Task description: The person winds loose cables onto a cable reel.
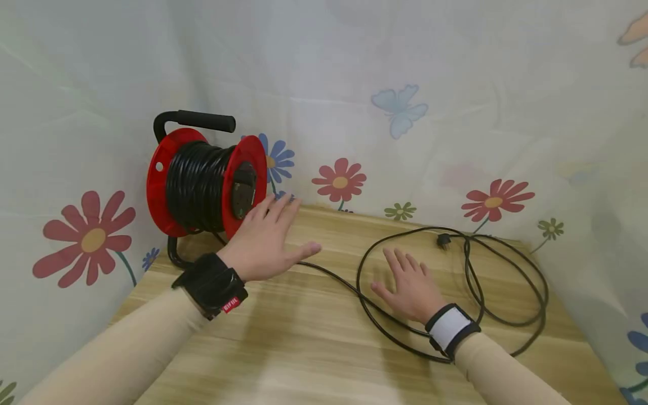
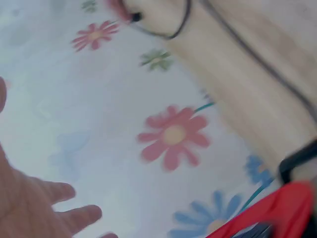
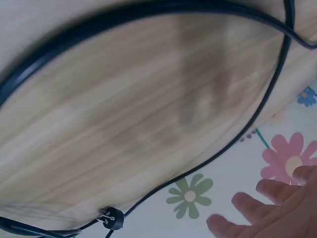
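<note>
A red cable reel wound with black cable stands at the back left of the wooden table, its black handle on top. In front of the reel's right side is my left hand, fingers spread and holding nothing; in the left wrist view the reel's red rim shows at the lower right. My right hand, fingers straight and grasping nothing, hovers over the loose cable loops. The cable's black plug lies beyond it, and appears in the right wrist view as a pronged plug.
Wood-grain table spans the area below both hands. A pale curtain printed with flowers and a butterfly hangs behind and at both sides. Cable runs across the table from the reel to the loops on the right.
</note>
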Demonstrator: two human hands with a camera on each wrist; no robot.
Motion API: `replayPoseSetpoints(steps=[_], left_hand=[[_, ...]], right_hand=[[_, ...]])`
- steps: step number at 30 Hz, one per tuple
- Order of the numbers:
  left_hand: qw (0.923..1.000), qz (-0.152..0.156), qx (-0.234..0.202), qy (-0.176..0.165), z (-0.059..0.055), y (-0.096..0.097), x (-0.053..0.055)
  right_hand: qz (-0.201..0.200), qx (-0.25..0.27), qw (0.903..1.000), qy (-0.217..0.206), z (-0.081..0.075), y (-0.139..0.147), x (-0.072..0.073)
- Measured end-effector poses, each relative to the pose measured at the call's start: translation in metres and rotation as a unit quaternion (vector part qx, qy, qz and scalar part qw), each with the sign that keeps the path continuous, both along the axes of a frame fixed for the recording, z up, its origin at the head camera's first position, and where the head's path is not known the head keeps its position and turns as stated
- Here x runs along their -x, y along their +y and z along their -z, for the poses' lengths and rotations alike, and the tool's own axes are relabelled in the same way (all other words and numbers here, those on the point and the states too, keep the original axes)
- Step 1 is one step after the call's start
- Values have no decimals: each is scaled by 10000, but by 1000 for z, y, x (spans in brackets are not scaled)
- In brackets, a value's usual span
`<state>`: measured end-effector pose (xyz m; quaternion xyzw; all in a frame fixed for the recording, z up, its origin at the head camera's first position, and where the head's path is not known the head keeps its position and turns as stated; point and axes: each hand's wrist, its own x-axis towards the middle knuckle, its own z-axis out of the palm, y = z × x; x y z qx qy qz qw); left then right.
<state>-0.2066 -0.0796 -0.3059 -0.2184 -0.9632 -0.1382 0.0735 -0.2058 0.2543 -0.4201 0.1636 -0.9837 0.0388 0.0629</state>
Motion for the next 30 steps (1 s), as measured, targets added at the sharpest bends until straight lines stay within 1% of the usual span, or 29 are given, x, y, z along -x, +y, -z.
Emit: replayPoseSetpoints(steps=[2, 4, 5, 7, 8, 10, 12, 14, 16, 18, 20, 24, 27, 30], left_hand=[[9995, 96, -104, 271, -19, -4, 1], [9981, 123, -192, 571, -39, -9, 6], [9972, 92, -187, 718, -48, -13, 11], [9952, -30, -110, 969, -67, -21, 21], [9945, -113, -70, 1041, -75, -26, 27], [9932, -349, 11, 1106, -88, -37, 40], [9925, -627, 74, 1045, -98, -47, 53], [9911, -899, 141, 970, -104, -57, 66], [9890, -1152, 211, 906, -108, -65, 77], [9870, -1350, 262, 833, -110, -70, 85], [9857, -1493, 284, 734, -111, -75, 91], [9849, -1664, 245, 405, -108, -82, 95], [9848, -1699, 301, 198, -107, -86, 94], [9850, -1674, 401, 144, -107, -88, 97]], right_hand=[[-64, 66, 9999, -109, 5, 2, -4], [-89, 138, 9997, -187, 8, 4, -7], [-95, 171, 9996, -200, 11, 5, -8], [-112, 228, 9995, -209, 14, 6, -9], [-104, 248, 9994, -222, 16, 7, -10], [-92, 274, 9993, -249, 19, 8, -12], [-88, 246, 9993, -274, 21, 9, -13], [-78, 218, 9993, -299, 23, 10, -14], [-76, 175, 9994, -298, 25, 10, -15], [-95, 155, 9993, -328, 27, 9, -16], [-118, 129, 9991, -387, 30, 9, -17], [-180, 141, 9989, -413, 36, 7, -19], [-236, 158, 9991, -327, 37, 5, -18], [-255, 164, 9991, -289, 36, 3, -17]])
